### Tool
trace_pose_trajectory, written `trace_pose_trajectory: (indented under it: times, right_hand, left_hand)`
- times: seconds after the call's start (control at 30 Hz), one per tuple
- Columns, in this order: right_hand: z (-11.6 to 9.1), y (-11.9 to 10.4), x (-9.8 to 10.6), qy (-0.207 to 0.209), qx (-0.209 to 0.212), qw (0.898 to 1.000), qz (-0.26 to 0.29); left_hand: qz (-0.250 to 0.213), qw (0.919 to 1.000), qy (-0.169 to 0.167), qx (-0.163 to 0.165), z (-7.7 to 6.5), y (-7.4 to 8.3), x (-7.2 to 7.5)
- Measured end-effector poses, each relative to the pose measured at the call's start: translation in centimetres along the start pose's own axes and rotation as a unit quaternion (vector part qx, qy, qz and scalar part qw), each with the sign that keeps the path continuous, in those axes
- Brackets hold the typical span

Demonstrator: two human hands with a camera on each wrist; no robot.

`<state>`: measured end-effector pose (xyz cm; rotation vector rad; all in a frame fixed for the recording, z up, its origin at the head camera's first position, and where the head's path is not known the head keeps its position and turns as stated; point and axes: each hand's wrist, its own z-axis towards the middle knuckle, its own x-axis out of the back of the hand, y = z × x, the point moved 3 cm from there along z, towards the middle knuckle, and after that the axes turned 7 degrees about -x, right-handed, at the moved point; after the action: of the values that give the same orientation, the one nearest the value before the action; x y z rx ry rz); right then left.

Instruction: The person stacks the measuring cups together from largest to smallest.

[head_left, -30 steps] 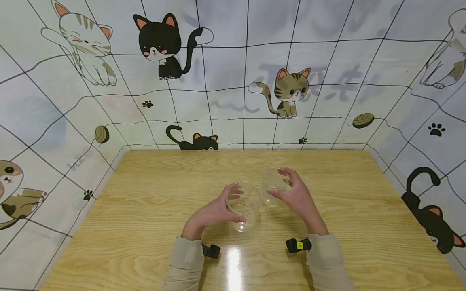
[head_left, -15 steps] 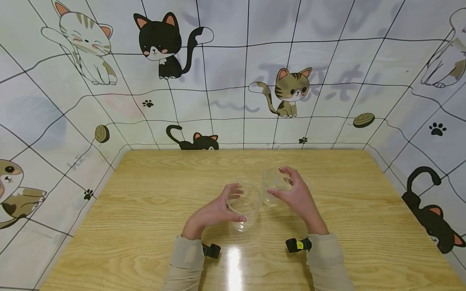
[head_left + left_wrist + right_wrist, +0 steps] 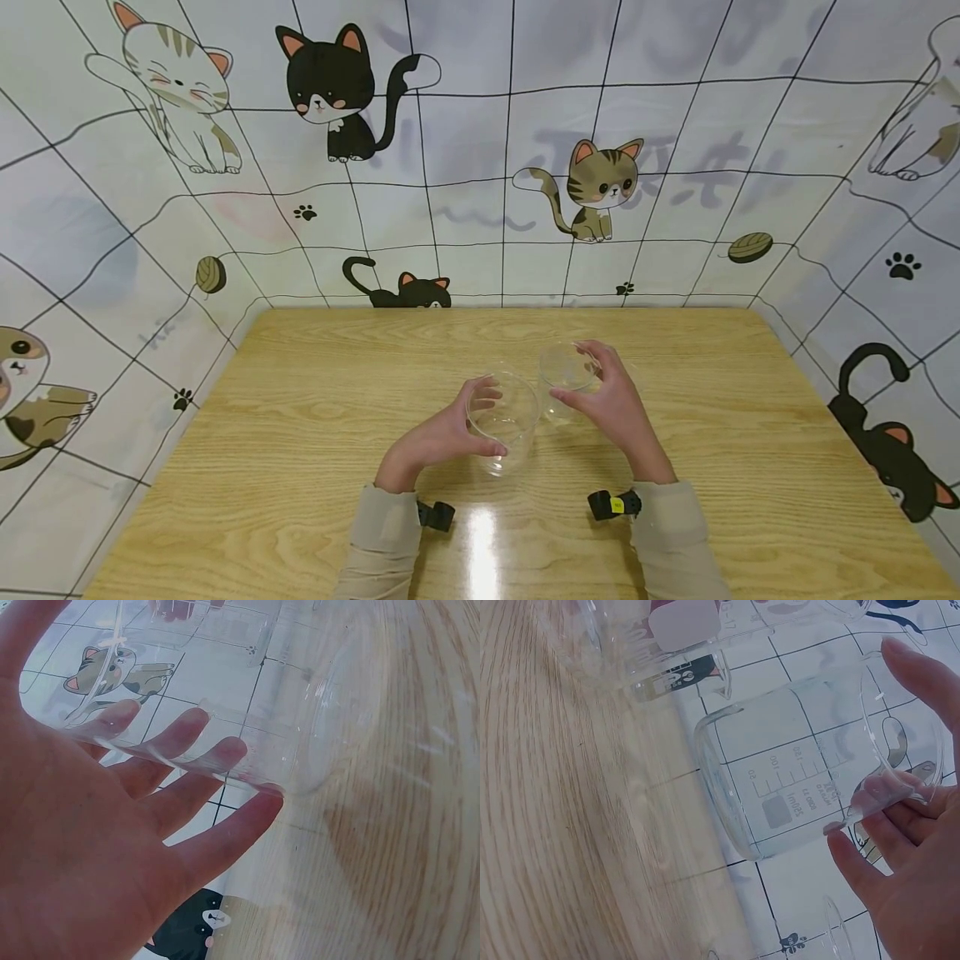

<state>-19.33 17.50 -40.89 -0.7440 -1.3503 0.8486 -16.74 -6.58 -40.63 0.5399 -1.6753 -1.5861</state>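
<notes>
In the head view, my left hand (image 3: 442, 432) holds a large clear beaker (image 3: 516, 446) around its side, thumb on the near side and fingers on the far side. The left wrist view shows fingertips (image 3: 268, 801) along the wall of this beaker (image 3: 300, 727). Just beyond and to the right, my right hand (image 3: 613, 402) grips a smaller clear beaker (image 3: 561, 406) near its rim. Up close in the right wrist view, the smaller beaker (image 3: 780, 772) has a printed scale and a 250 ml mark. Whether either base touches the table is hard to tell.
Both beakers are over a light wooden table (image 3: 300, 433). White cloth walls (image 3: 465, 208) with cat drawings stand at its back and sides. Another clear glass edge (image 3: 838, 930) shows low in the right wrist view. Dark wrist devices (image 3: 437, 517) sit at both cuffs.
My right hand and the smaller beaker have shifted very slightly away from me. My left hand and the large beaker look nearly still.
</notes>
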Motion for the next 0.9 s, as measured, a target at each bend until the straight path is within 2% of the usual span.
trace_pose_trajectory:
  times: [0.23,0.9]
  right_hand:
    - [0.13,-0.06,0.21,0.019,0.012,1.0,0.005]
    - [-0.02,-0.51,0.53,0.038,0.025,0.999,0.012]
  left_hand:
    - [-0.002,1.0,-0.001,0.0,0.07,-0.06,0.01]
    - [-0.002,1.0,-0.001,-0.002,0.07,0.02,0.02]
